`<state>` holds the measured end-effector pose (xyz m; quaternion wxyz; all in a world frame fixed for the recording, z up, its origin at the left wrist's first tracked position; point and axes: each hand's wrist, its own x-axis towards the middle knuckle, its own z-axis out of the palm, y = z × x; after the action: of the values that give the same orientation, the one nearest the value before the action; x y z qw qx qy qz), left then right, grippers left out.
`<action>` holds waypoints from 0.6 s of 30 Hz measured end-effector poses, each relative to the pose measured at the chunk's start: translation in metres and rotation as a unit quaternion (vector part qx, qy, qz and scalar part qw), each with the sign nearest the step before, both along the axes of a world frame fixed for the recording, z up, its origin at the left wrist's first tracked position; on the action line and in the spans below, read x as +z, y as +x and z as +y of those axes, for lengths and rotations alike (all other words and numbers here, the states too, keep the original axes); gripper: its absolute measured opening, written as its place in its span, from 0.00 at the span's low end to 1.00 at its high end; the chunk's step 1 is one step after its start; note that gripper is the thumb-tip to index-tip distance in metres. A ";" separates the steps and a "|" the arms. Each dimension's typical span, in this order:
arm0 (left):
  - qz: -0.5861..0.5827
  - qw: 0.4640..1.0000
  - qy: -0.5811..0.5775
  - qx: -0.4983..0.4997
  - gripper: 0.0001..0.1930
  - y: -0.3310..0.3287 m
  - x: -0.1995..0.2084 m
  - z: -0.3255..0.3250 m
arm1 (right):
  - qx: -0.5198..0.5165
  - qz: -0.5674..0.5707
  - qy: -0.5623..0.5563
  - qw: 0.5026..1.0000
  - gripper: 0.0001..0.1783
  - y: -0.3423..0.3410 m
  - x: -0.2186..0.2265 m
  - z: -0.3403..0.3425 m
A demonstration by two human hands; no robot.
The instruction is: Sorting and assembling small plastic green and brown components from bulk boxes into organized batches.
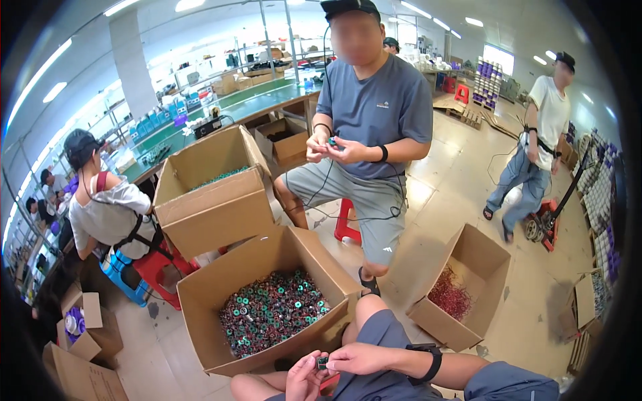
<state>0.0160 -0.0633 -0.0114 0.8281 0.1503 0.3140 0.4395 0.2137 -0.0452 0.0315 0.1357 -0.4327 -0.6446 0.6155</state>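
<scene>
Low in the head view, my left hand (305, 379) and my right hand (358, 359) meet in front of my lap. Between their fingertips is a small green coil (322, 363), pinched from both sides; its finer details are too small to make out. Just beyond my hands stands a large open cardboard box (200, 334). Inside it lies a heap of small ring coils (274, 311), green and copper-brown. A black band circles my right wrist.
Across from me a seated person (374, 100) handles a small green part. Another carton (217, 217) with green pieces stands behind my box. To the right is a carton (481, 287) holding reddish wire scraps (451, 295). Someone (535, 147) stands near a red pallet jack (545, 224).
</scene>
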 end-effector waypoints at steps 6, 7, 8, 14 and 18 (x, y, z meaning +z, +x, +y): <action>0.020 1.000 -0.012 0.005 0.15 0.001 0.012 -0.016 | -0.103 -0.185 0.124 0.969 0.12 -0.002 0.046 -0.015; 0.026 1.000 -0.004 0.010 0.15 0.004 0.015 -0.017 | -0.117 -0.189 0.160 0.962 0.12 -0.003 0.042 -0.015; 0.026 1.000 -0.007 0.010 0.15 0.003 0.012 -0.018 | -0.131 -0.192 0.196 0.953 0.12 -0.003 0.038 -0.016; -0.034 0.999 -0.017 -0.028 0.15 -0.001 0.000 -0.019 | -0.138 -0.148 0.236 0.950 0.09 -0.001 0.037 -0.019; -0.079 0.995 -0.061 -0.026 0.11 -0.001 0.001 -0.025 | -0.114 -0.111 0.289 0.944 0.09 -0.003 0.036 -0.027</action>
<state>0.0147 -0.0885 -0.0107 0.8690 0.0724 0.2695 0.4085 0.2112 -0.0720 0.0676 0.2521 -0.5107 -0.7523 0.3312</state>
